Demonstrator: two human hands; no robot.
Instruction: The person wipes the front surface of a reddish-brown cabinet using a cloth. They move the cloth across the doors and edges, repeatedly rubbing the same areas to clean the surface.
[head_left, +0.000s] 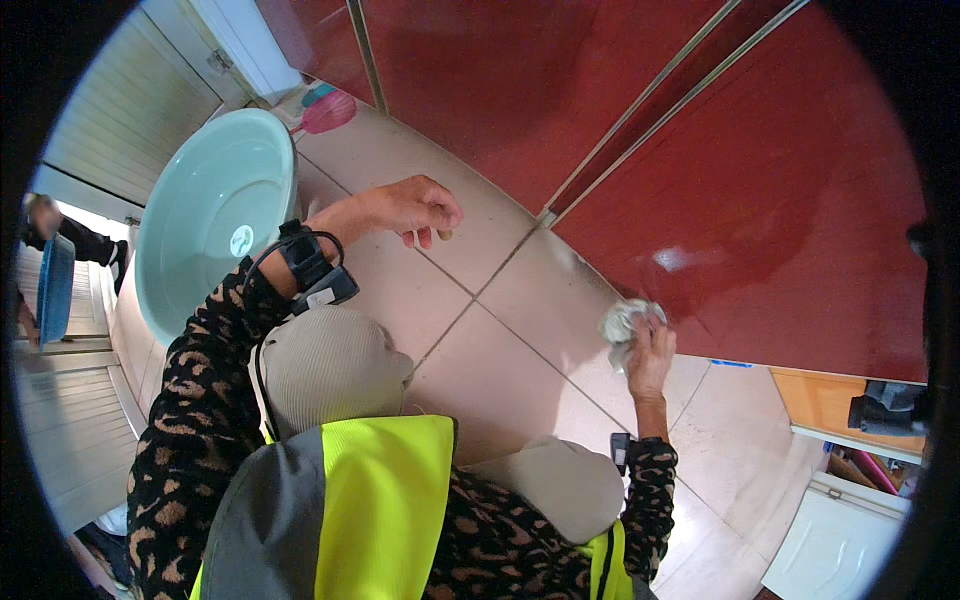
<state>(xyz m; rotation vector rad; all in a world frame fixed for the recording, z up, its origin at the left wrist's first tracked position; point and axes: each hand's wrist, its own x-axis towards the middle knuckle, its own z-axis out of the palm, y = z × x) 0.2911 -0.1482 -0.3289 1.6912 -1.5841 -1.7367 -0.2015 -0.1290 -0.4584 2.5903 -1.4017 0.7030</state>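
My right hand (651, 356) grips a crumpled whitish cloth (624, 322). The cloth is at the lower edge of a glossy red panel (750, 225), where it meets the floor tiles; whether it presses on the panel or the floor I cannot tell. A damp-looking sheen shows on the panel just above it. My left hand (420, 210) hangs over the tiled floor (487, 262) with loosely bent fingers and nothing visible in them. Beside that forearm is a large pale green plastic basin (217, 217), with a round sticker on its inside.
A pink fly swatter (328, 112) lies beyond the basin, near a door frame. At far left a person (82, 236) is beside a blue basin (57, 289). On the right are a wooden ledge (814, 394) with dark cloth and a white cabinet door (832, 540).
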